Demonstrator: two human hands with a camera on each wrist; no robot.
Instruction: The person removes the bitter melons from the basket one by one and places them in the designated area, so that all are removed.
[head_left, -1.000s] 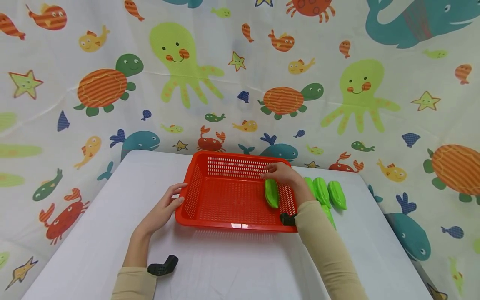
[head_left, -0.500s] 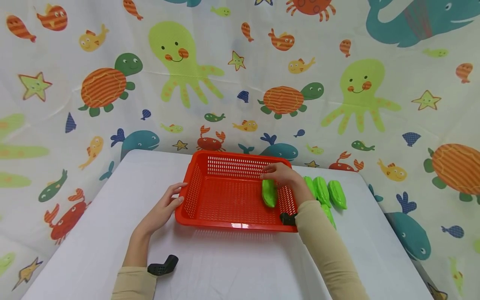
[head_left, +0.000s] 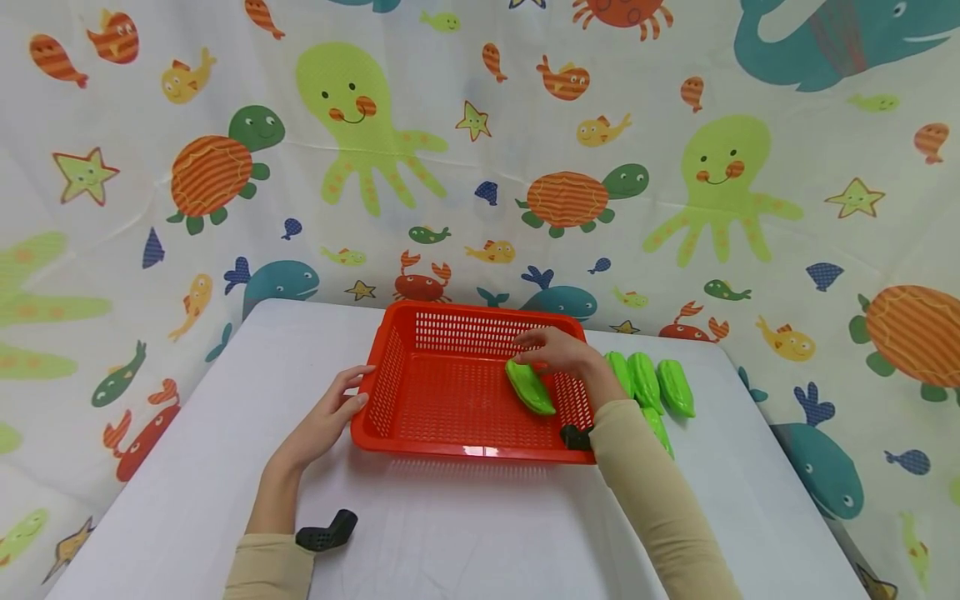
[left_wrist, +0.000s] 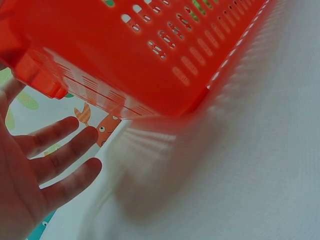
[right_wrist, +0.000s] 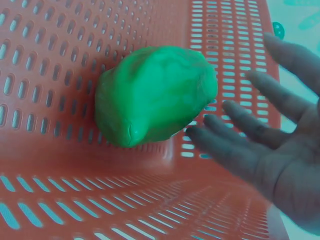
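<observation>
A glossy green star fruit (head_left: 530, 387) with lengthwise ridges lies at a slant on the floor of the red slotted basket (head_left: 450, 452), toward its right side. My right hand (head_left: 553, 349) hovers over the basket at the fruit's far end; in the right wrist view, its fingers (right_wrist: 250, 125) are spread and slightly bent, apart from the star fruit (right_wrist: 155, 95). At the basket's left rim rests my left hand (head_left: 326, 421), its fingertips against the edge. The left wrist view shows its fingers (left_wrist: 65, 155) extended loosely beside the basket wall, with the thumb not plainly seen.
Several more green star fruits (head_left: 643, 380) lie on the white table (head_left: 465, 533) just right of the basket, partly hidden by the right forearm. A patterned cloth (head_left: 480, 167) with sea animals hangs behind the table.
The star fruit in the basket has shifted left and turned to a slant. My right hand has moved slightly left. The left hand stays at the rim, while the backdrop's left side has shifted right.
</observation>
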